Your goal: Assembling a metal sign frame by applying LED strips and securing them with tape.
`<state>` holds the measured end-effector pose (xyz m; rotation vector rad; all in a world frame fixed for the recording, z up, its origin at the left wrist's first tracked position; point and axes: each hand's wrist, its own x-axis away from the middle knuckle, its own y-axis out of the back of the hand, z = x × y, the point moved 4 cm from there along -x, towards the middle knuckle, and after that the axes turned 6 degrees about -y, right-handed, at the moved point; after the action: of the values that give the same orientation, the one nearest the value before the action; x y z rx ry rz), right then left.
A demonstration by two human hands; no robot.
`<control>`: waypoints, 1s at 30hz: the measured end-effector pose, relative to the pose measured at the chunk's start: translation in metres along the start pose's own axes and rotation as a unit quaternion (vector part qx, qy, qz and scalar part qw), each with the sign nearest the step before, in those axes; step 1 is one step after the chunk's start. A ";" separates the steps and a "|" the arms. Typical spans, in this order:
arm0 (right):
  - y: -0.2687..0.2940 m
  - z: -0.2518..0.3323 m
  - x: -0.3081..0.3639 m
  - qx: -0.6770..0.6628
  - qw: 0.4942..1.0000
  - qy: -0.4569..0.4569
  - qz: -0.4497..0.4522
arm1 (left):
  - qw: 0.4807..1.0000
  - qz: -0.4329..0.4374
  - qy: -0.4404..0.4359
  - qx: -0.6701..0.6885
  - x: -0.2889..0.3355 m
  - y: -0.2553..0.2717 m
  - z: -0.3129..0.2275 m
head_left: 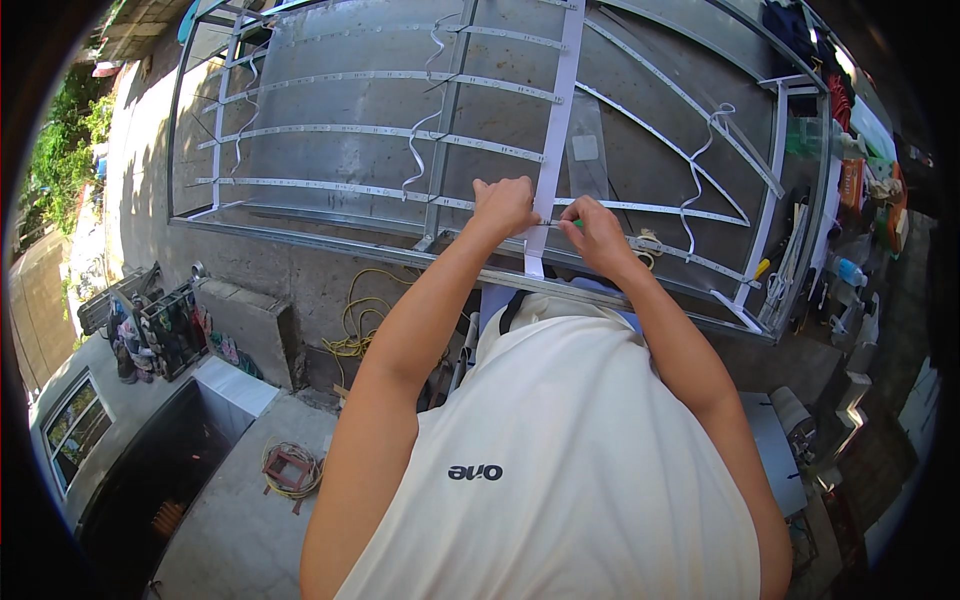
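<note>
My left hand point(507, 208) is closed, knuckles up, over a white LED strip point(340, 187) where the strip meets a wide white bar point(556, 120). Its fingertips are hidden beneath the hand. Just across the bar, my right hand point(594, 240) pinches a small green thing point(578, 223), mostly covered by the fingers. A thin, pale length spans the narrow gap between both hands, at the bar's edge. Several LED strips run crosswise on a metal frame point(437, 150), joined by loose white wires point(415, 160).
A clear plastic sheet point(586, 150) lies beyond my right hand. Yellow cord point(355, 320) hangs below the frame's left part, above a grey ledge point(245, 315). A coiled cable point(292, 470) rests on concrete at lower left. Bottles and assorted items point(850, 270) crowd the right side.
</note>
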<state>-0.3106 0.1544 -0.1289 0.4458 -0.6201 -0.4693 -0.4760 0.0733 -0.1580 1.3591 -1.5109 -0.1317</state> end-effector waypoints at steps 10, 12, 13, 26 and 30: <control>0.001 0.007 0.001 0.031 0.999 -0.030 0.011 | 0.999 0.053 0.011 -0.002 -0.002 0.001 0.004; -0.001 0.007 0.000 0.026 1.000 -0.015 0.007 | 0.998 0.056 0.011 -0.002 -0.003 0.001 0.005; -0.002 0.007 -0.001 0.026 1.000 -0.015 0.007 | 0.998 0.060 0.011 -0.002 -0.003 0.001 0.006; -0.008 -0.006 -0.003 0.011 0.999 -0.031 -0.037 | 0.998 0.065 0.008 -0.024 -0.008 0.001 -0.004; -0.011 0.006 -0.004 0.030 0.999 -0.029 -0.025 | 0.997 0.075 0.008 -0.011 -0.001 0.006 0.004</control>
<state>-0.3203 0.1463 -0.1326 0.5067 -0.6817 -0.5127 -0.4825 0.0739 -0.1563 1.2223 -1.5870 -0.0435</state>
